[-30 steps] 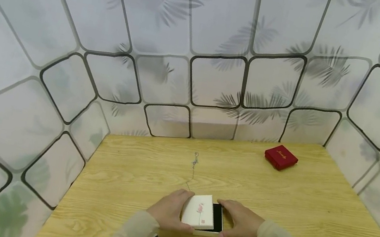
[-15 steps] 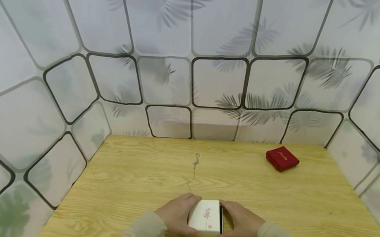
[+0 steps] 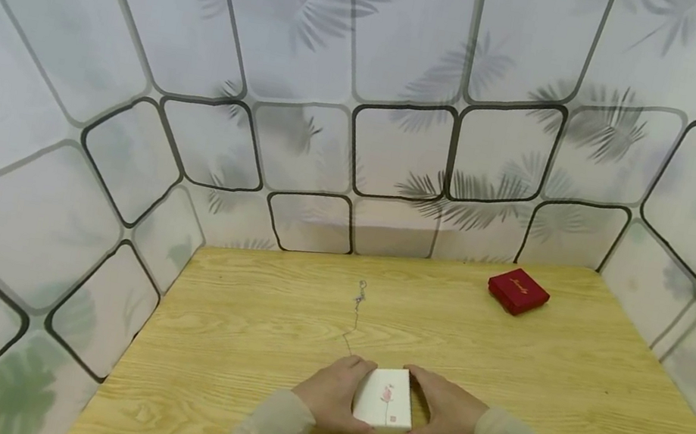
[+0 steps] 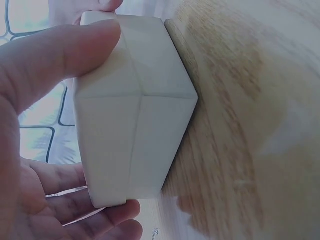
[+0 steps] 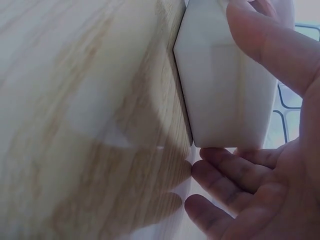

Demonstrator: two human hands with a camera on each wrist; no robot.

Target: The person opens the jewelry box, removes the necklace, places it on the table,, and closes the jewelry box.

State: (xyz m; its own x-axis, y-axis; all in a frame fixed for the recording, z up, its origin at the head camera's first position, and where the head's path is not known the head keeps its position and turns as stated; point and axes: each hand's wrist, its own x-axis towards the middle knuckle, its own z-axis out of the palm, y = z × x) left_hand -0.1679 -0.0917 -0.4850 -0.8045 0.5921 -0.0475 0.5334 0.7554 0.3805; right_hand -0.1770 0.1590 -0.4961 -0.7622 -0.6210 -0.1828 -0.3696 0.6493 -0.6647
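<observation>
A small white box (image 3: 386,399) with a pink flower printed on its lid sits on the wooden table. In the left wrist view the lid and base of the white box (image 4: 135,115) meet along a thin seam. My left hand (image 3: 334,393) grips the left side, thumb at the near face and fingers at the far edge. From the right, my right hand (image 3: 445,410) holds it between thumb and fingers, as the right wrist view of the white box (image 5: 225,95) also shows. Just beyond the box lies a thin silver chain (image 3: 356,318), its near end close to the left fingers.
A dark red box (image 3: 518,292) with gold lettering stands at the table's back right. Patterned curtain-like panels (image 3: 402,142) rise behind the wooden table (image 3: 247,323) and at both sides.
The lid was askew to the left, showing the dark inside of the base. My left hand has moved right with it, and the lid now covers the base. My right hand has barely moved.
</observation>
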